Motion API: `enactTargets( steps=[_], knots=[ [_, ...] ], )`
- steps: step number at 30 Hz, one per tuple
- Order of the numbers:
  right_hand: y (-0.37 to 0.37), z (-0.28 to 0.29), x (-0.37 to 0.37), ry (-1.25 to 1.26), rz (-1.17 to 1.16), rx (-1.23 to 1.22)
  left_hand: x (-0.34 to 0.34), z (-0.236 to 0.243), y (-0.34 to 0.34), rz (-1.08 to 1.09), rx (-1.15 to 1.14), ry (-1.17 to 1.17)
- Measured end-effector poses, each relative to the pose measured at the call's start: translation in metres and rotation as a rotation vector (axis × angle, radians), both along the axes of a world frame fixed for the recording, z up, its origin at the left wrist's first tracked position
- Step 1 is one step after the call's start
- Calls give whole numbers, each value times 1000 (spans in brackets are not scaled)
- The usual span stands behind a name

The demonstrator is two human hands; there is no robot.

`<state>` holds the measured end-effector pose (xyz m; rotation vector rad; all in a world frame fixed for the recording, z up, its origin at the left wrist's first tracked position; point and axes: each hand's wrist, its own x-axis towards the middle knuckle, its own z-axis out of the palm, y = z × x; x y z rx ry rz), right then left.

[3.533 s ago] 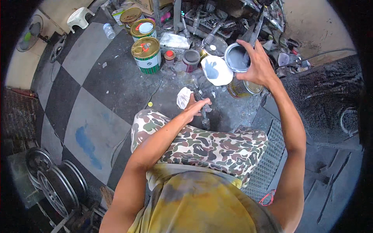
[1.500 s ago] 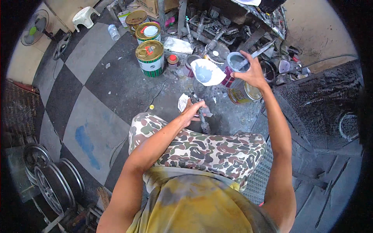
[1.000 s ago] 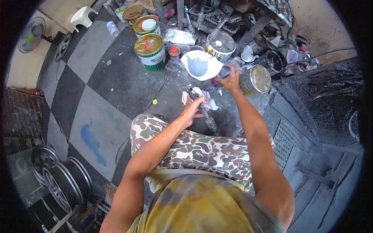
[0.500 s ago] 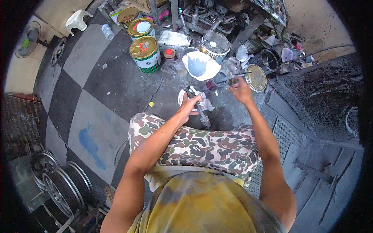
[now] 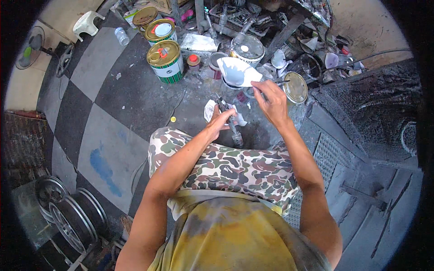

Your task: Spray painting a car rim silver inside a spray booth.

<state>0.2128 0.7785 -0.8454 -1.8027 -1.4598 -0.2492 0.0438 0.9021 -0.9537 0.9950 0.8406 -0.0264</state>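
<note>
My left hand is wrapped round a dark, paint-crusted spray gun, which slants above my lap. A crumpled white cloth or paper is bunched by the same fingers. Farther off to the right, my right hand pinches the right corner of a white paper sheet coated with grey paint. The sheet sits tilted over a round container whose rim shows below it. Beside my right fingers a dark stick-like tool juts toward a gold can lid; the cup near it is mostly hidden by the hand.
Green-and-white paint tins stand at the far left, with a small red-capped bottle near them. A larger paint bucket stands behind the sheet. Cluttered tools and scraps fill the back. Wheel rims lie at lower left; a hose crosses the floor.
My right hand has moved from the cup by the can lid to the paper sheet and taken its corner. The sheet has tilted and shifted slightly. My left hand keeps its hold.
</note>
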Motion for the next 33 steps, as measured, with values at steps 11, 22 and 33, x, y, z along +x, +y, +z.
enactTargets(
  steps=[11, 22, 33],
  knots=[
    [-15, 8, 3, 79, -86, 80, -1, 1, -1, -5, -14, 60],
    [-19, -97, 55, 248, -217, -147, -2, 8, 9, 139, -22, 72],
    [32, -139, 80, 239, -305, -476, 43, 65, 53, 205, -150, -111]
  ],
)
